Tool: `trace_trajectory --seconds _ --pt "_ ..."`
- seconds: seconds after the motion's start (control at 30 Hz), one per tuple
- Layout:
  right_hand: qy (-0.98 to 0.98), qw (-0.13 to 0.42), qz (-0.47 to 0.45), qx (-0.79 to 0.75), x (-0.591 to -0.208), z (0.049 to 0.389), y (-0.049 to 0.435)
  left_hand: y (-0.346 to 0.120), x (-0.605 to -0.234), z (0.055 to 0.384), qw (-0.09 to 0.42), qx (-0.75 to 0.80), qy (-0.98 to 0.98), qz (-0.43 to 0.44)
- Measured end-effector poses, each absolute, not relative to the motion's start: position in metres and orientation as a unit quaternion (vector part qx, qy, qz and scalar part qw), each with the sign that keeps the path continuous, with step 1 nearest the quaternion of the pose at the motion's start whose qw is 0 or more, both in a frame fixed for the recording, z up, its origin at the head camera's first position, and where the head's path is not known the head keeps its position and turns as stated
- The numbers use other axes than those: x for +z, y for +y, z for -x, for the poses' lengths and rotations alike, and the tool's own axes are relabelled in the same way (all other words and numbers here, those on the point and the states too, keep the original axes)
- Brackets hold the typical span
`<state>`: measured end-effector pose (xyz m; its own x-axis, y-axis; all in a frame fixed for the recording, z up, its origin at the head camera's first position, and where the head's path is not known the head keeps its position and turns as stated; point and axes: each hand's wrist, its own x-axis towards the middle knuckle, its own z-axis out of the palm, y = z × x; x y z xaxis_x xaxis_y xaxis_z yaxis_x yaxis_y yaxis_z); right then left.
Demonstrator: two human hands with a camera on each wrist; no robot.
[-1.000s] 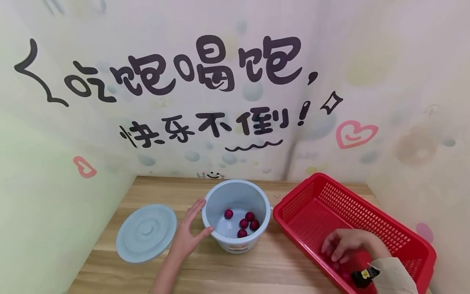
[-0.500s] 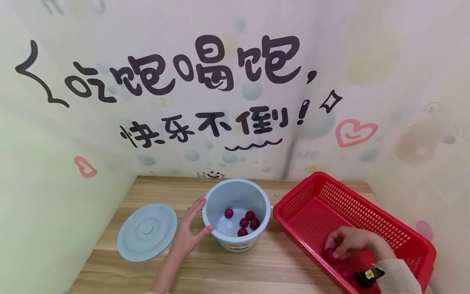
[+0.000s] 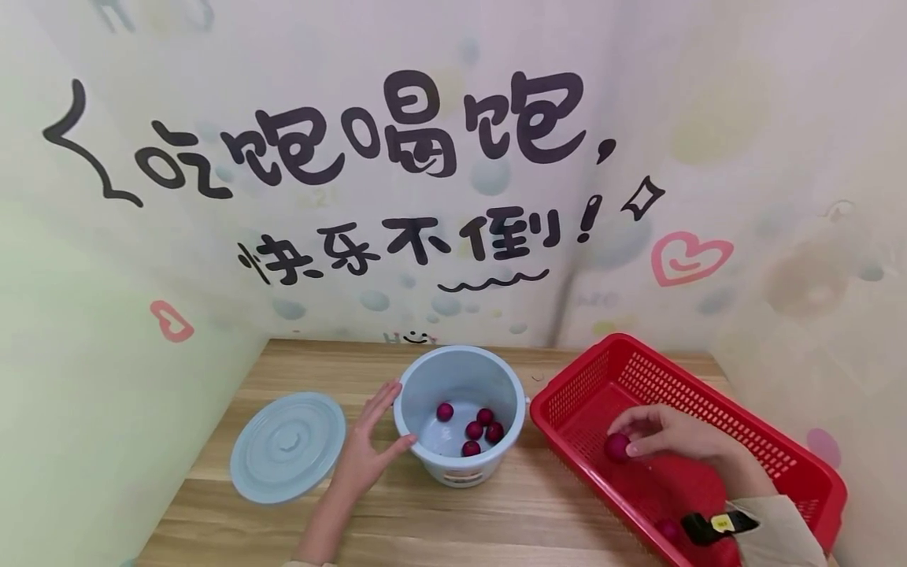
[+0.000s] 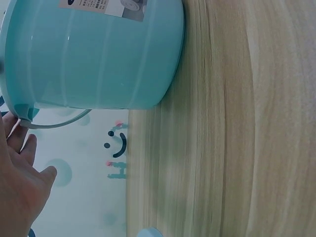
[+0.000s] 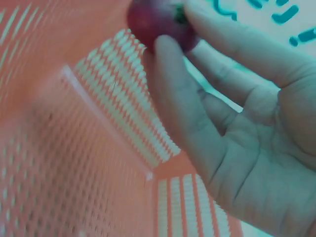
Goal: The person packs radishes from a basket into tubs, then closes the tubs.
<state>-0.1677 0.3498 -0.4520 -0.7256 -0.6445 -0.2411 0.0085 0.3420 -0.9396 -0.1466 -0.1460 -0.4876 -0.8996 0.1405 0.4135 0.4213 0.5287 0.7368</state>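
Observation:
A light blue bucket (image 3: 453,374) stands upright on the wooden table, with several small round purple-red fruits (image 3: 474,430) on its bottom. My left hand (image 3: 361,461) rests against the left side of its rim, fingers and thumb spread and fairly straight. In the left wrist view those fingers (image 4: 29,148) touch the rim near the handle joint. Over the red basket (image 3: 708,413), my right hand (image 3: 683,439) pinches a purple-red round fruit (image 3: 617,447) between thumb and fingertips. The right wrist view shows a green stem spot on that fruit (image 5: 155,22). Another fruit (image 3: 668,528) lies in the basket.
A round light blue lid (image 3: 286,449) lies on the table left of the left hand. A black device (image 3: 701,529) is strapped to the right wrist. Behind the table (image 3: 453,524) rises a wall with large black lettering (image 3: 418,118).
The right hand reached among the fruits in the basket, took hold of one and lifted it up toward the basket's far left. The left hand has stayed at the bucket rim.

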Motion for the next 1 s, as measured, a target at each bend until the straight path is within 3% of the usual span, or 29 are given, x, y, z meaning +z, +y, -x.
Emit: trace_trajectory --seconds 0.33,0.73,1.0 --pt "0.786 0.222 0.224 -0.531 -0.427 0.178 0.278 -0.147 -0.489 0.148 0.151 -0.457 -0.862 0.161" --pt "0.750 0.209 0.240 -0.580 -0.413 0.187 0.197 -0.147 -0.491 0.148 0.152 -0.463 -0.858 0.165" --pt "0.733 0.221 0.243 -0.596 -0.416 0.182 0.183 -0.147 -0.490 0.148 0.152 -0.464 -0.857 0.165"
